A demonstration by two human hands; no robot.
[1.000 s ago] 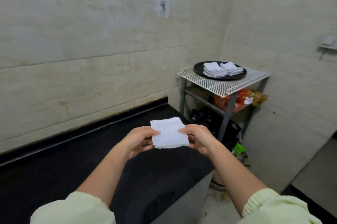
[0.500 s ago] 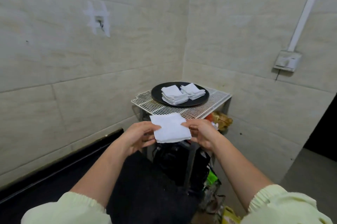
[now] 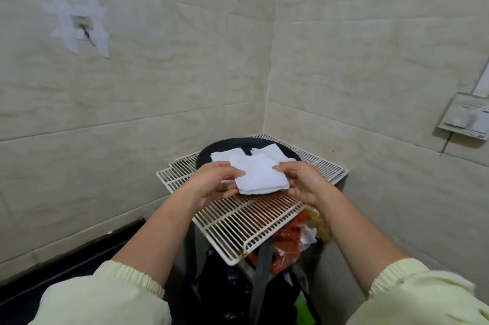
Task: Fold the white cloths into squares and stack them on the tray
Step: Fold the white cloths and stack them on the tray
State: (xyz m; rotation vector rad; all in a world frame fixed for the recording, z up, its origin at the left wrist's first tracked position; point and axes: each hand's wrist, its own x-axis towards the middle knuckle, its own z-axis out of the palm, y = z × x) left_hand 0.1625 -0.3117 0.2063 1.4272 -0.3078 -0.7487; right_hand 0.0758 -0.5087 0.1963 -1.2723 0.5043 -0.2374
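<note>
I hold a folded white cloth square point(image 3: 258, 177) flat between both hands, just above the near edge of the round black tray point(image 3: 225, 145). My left hand point(image 3: 214, 184) pinches its left edge, and my right hand point(image 3: 301, 181) grips its right edge. Two piles of folded white cloths lie on the tray behind it, a left pile point(image 3: 226, 155) and a right pile point(image 3: 274, 152), each partly hidden by the cloth I hold.
The tray sits on a white wire rack shelf point(image 3: 246, 221) in the corner of tiled walls. Under the rack are a red bag point(image 3: 288, 232) and black bags point(image 3: 227, 285). A black counter edge point(image 3: 66, 258) runs along the left wall. A wall socket point(image 3: 465, 118) is at the right.
I have moved from the black counter to the rack, and the cloth has travelled forward with both hands until it hangs over the tray's near edge.
</note>
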